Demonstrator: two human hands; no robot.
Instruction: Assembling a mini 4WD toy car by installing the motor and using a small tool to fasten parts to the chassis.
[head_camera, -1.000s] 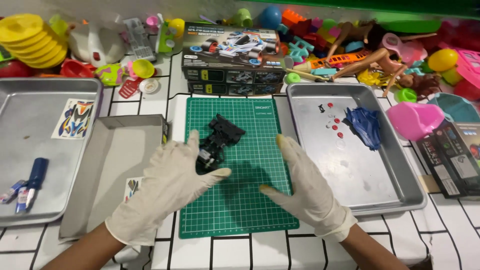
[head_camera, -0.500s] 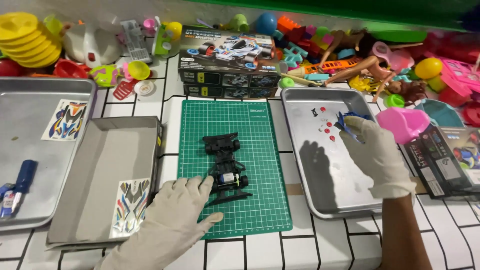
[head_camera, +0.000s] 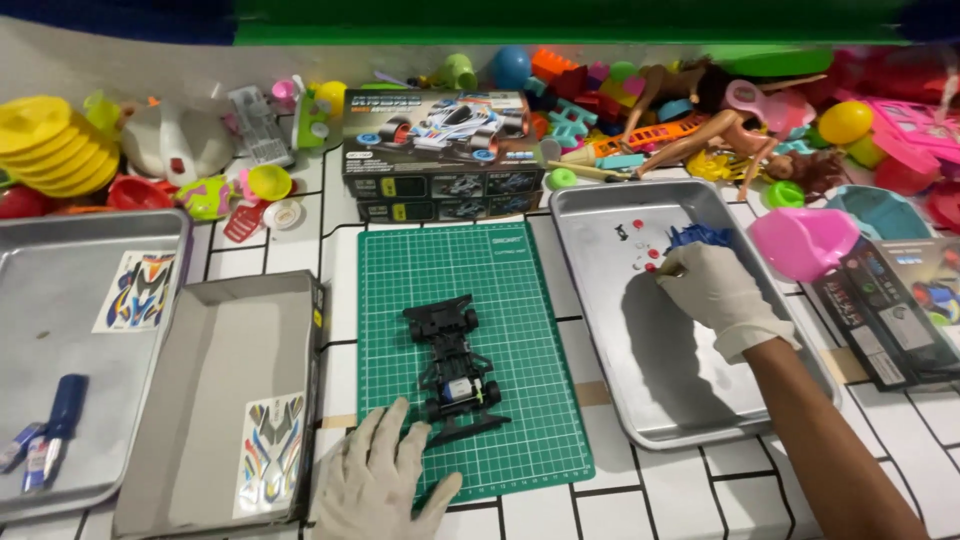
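Toy car chassis (head_camera: 452, 365): released, now lying alone mid green cutting mat (head_camera: 500, 300); a second ago it was held by both hands. Left hand (head_camera: 385, 480) laid flat, fingers spread, at the chassis's 7 o'clock. Right hand (head_camera: 712, 290) moved to the right tray (head_camera: 660, 400), fingers pinched at small red parts (head_camera: 645, 258); blue part (head_camera: 700, 236) at its 12 o'clock. Cardboard lid (head_camera: 215, 380) holds a sticker sheet (head_camera: 268, 440). Parts fetching is suggested.

What I can't make out around my hands

My left hand (head_camera: 385, 480) is cut off at the bottom edge, wrist unseen. My right hand (head_camera: 712, 290) covers part of the blue part (head_camera: 700, 237); the small red pieces (head_camera: 648, 258) just left of its fingertips are too tiny to identify.
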